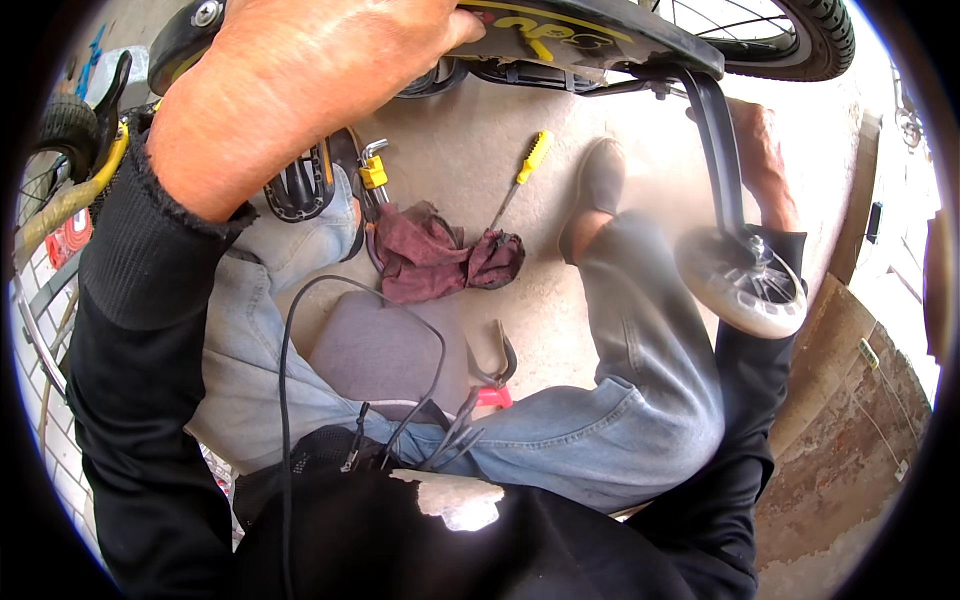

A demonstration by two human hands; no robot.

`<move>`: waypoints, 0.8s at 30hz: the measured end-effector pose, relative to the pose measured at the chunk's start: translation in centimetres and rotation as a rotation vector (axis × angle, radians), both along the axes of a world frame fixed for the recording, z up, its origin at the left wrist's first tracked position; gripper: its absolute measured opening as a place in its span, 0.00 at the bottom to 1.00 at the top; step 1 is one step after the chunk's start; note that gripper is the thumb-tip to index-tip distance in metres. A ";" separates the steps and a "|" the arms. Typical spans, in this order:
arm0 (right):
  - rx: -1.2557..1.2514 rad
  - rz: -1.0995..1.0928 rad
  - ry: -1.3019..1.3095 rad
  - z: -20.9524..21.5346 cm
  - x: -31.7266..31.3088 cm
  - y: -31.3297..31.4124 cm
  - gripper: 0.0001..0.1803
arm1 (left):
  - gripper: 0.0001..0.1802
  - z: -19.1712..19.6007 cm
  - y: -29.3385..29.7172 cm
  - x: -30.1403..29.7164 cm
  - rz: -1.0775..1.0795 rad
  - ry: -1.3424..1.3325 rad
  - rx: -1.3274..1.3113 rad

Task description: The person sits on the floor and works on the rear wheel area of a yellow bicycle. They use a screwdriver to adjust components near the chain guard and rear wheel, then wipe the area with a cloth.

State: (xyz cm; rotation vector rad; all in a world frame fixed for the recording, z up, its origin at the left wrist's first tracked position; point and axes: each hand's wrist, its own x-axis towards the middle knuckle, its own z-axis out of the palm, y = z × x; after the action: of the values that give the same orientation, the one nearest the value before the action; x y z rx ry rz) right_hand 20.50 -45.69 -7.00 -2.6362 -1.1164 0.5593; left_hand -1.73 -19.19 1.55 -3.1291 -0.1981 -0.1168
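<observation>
A small bicycle with a black chain guard [620,35] with yellow trim spans the top of the view. My left hand [310,80] lies across the guard, one fingertip pressed on its face; its other fingers run out of the picture. From the rear of the bicycle a black bracket [715,150] comes down to a pale training wheel [745,283]. Behind that bracket is my right hand [762,155], reaching toward the spoked rear wheel [820,40]. The bracket hides part of its fingers, so their grip is unclear. A black pedal [300,187] hangs below my left wrist.
Between my legs lie a yellow-handled screwdriver [536,157], a hex key set [373,168] in a yellow holder, a maroon rag [420,255] and a curved grey tool [505,355]. A grey cushioned seat [385,345] is under me. Another yellow-framed bicycle [75,205] stands at left; a black cable [285,400] hangs before me.
</observation>
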 end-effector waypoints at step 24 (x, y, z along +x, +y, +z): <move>-0.134 0.003 -0.205 1.5 -0.7 1.8 0.08 | 0.15 -0.2 0.7 -0.3 -0.018 0.009 -0.005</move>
State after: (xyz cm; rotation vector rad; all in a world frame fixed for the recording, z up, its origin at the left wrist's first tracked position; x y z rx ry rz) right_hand 19.78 -43.89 -5.51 -2.8616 -1.1768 0.3831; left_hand -2.04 -18.54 1.39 -3.1360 -0.1701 -0.1017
